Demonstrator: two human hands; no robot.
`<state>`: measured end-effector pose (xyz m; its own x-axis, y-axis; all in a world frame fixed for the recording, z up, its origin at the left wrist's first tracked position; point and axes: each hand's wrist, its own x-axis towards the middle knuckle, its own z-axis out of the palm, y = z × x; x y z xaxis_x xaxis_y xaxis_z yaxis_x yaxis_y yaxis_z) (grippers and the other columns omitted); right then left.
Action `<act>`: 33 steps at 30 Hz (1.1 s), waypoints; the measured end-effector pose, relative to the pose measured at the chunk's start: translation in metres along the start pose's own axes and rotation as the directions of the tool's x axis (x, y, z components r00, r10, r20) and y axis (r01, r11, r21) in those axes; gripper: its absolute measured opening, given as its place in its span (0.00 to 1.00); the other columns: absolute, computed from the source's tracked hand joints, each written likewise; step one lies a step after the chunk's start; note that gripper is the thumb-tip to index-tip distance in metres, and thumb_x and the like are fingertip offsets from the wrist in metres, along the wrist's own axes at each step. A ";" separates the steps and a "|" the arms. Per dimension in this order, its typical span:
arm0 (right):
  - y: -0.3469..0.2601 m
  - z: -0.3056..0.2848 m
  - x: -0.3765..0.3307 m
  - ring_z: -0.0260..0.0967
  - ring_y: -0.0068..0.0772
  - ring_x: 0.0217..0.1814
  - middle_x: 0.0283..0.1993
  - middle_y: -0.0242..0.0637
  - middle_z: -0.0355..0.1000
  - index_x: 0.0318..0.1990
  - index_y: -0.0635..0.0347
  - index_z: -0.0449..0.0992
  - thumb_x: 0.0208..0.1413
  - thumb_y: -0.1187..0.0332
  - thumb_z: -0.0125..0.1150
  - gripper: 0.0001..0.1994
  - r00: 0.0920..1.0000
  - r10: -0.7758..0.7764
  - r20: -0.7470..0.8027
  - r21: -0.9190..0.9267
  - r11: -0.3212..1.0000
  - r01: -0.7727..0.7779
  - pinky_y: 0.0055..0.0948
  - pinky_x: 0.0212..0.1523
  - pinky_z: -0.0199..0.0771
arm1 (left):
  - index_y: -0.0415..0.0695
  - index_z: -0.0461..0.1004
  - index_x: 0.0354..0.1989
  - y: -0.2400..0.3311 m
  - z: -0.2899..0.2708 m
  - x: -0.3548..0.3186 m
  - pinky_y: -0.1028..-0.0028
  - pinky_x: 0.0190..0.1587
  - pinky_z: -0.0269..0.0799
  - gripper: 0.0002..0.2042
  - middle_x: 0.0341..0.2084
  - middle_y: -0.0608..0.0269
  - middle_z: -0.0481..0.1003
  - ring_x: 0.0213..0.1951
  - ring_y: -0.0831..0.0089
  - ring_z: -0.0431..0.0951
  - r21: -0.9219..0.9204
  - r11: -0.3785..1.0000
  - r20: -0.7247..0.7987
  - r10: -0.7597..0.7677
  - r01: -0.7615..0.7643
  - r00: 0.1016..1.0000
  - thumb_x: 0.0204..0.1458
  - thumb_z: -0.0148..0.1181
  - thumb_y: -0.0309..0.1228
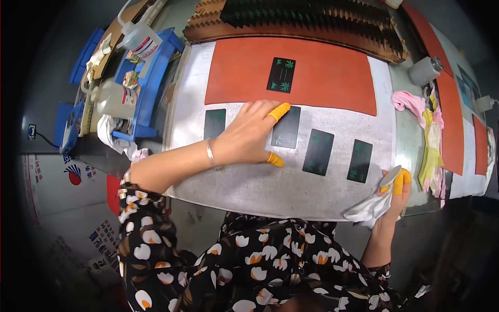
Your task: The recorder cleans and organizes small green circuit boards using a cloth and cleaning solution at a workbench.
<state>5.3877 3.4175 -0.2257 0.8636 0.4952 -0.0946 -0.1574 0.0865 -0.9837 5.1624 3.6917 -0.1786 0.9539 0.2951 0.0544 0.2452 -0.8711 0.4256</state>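
Note:
My left hand point(248, 131) reaches over the pale work board, thumb and index finger spread, with yellow finger cots on both. Its index tip is at the top corner of a dark glossy rectangular panel point(289, 130) with green leaf marks. My right hand point(397, 197), also with yellow finger cots, is closed on a white cloth point(368, 209) and a round whitish disc-like piece point(390, 178) at the board's right edge. Similar panels lie nearby: one point(214, 122) partly behind my left hand, and two point(318, 152) point(359, 161) to the right.
An orange mat point(332, 73) bears another dark panel point(281, 75). Behind it stands a slotted wooden rack point(208, 23) with several dark panels. Squeeze bottles point(117, 100) sit by a blue tray point(153, 88) at left. Pink and yellow gloves point(432, 145) and a grey bottle point(423, 71) lie right.

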 end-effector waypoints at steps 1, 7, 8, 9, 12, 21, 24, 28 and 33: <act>-0.001 0.000 -0.001 0.60 0.19 0.15 0.31 0.45 0.70 0.42 0.61 0.65 0.55 0.67 0.48 0.10 1.000 0.000 0.001 0.013 1.000 0.000 0.16 0.17 0.61 | 0.36 0.56 0.54 0.001 0.009 0.000 0.64 0.55 0.48 0.45 0.50 0.50 0.58 0.54 0.56 0.55 0.011 1.000 -0.003 0.015 -0.015 1.000 0.23 0.71 0.42; 0.002 -0.007 -0.005 0.61 0.19 0.14 0.31 0.45 0.71 0.41 0.62 0.65 0.55 0.67 0.49 0.10 1.000 -0.020 0.016 0.052 0.998 0.019 0.16 0.15 0.61 | 0.36 0.56 0.54 0.007 0.019 0.002 0.65 0.55 0.48 0.44 0.50 0.52 0.58 0.52 0.56 0.54 0.020 1.000 -0.010 -0.019 0.019 1.000 0.24 0.71 0.37; 0.000 -0.005 -0.006 0.61 0.19 0.14 0.31 0.45 0.71 0.41 0.62 0.65 0.55 0.67 0.49 0.10 1.000 -0.020 0.015 0.052 0.998 0.019 0.16 0.15 0.61 | 0.36 0.56 0.54 0.008 0.019 0.002 0.65 0.55 0.48 0.44 0.50 0.52 0.58 0.52 0.56 0.54 0.021 1.000 -0.009 -0.019 0.019 1.000 0.24 0.71 0.37; -0.001 -0.004 -0.007 0.60 0.19 0.14 0.31 0.45 0.71 0.41 0.62 0.66 0.55 0.67 0.49 0.10 1.000 -0.021 0.007 0.061 0.998 0.020 0.16 0.15 0.61 | 0.36 0.56 0.54 0.008 0.018 0.003 0.65 0.55 0.47 0.44 0.49 0.52 0.58 0.53 0.57 0.54 0.016 1.000 -0.004 -0.005 0.005 1.000 0.24 0.71 0.36; 0.001 -0.005 -0.004 0.60 0.19 0.13 0.30 0.45 0.71 0.41 0.62 0.66 0.55 0.67 0.49 0.10 1.000 -0.024 -0.007 0.057 0.998 0.024 0.16 0.15 0.61 | 0.36 0.57 0.53 0.009 0.015 0.005 0.64 0.54 0.47 0.42 0.50 0.53 0.58 0.53 0.58 0.54 0.020 1.000 0.019 -0.003 0.003 1.000 0.24 0.70 0.34; -0.005 0.002 0.003 0.60 0.19 0.15 0.31 0.44 0.70 0.41 0.62 0.65 0.54 0.68 0.49 0.10 0.999 -0.033 0.030 0.042 0.999 0.032 0.15 0.15 0.60 | 0.33 0.56 0.52 0.006 0.014 0.001 0.63 0.53 0.51 0.41 0.46 0.46 0.56 0.49 0.53 0.56 0.038 0.998 -0.028 -0.050 0.051 0.998 0.26 0.70 0.36; -0.002 -0.004 0.003 0.61 0.20 0.17 0.31 0.43 0.70 0.41 0.62 0.65 0.54 0.68 0.48 0.09 0.997 -0.083 -0.002 -0.067 0.994 0.082 0.16 0.16 0.61 | 0.34 0.54 0.53 0.016 0.008 -0.002 0.64 0.52 0.52 0.43 0.45 0.47 0.58 0.48 0.53 0.59 -0.007 0.999 -0.084 -0.034 0.033 0.996 0.26 0.68 0.38; -0.003 0.003 -0.002 0.62 0.22 0.18 0.30 0.42 0.69 0.41 0.60 0.65 0.54 0.68 0.48 0.09 0.995 0.007 -0.097 -0.025 1.000 -0.009 0.18 0.14 0.60 | 0.36 0.56 0.52 -0.005 -0.045 0.031 0.62 0.53 0.49 0.41 0.45 0.48 0.61 0.49 0.55 0.60 0.183 0.983 -0.118 0.047 -0.025 0.992 0.28 0.65 0.42; 0.003 -0.011 -0.006 0.61 0.23 0.14 0.29 0.42 0.69 0.40 0.60 0.65 0.53 0.69 0.48 0.08 0.993 0.031 -0.115 0.006 1.000 -0.030 0.18 0.12 0.60 | 0.37 0.54 0.55 -0.090 -0.176 0.135 0.65 0.48 0.56 0.40 0.40 0.50 0.66 0.44 0.56 0.66 0.445 0.877 -0.375 -0.001 0.181 0.927 0.30 0.62 0.43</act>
<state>5.3875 3.4052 -0.2297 0.9077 0.3949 -0.1420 -0.1866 0.0768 -0.9794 5.2389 3.8791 -0.0508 0.8193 0.4218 0.3884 0.4647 -0.8853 -0.0187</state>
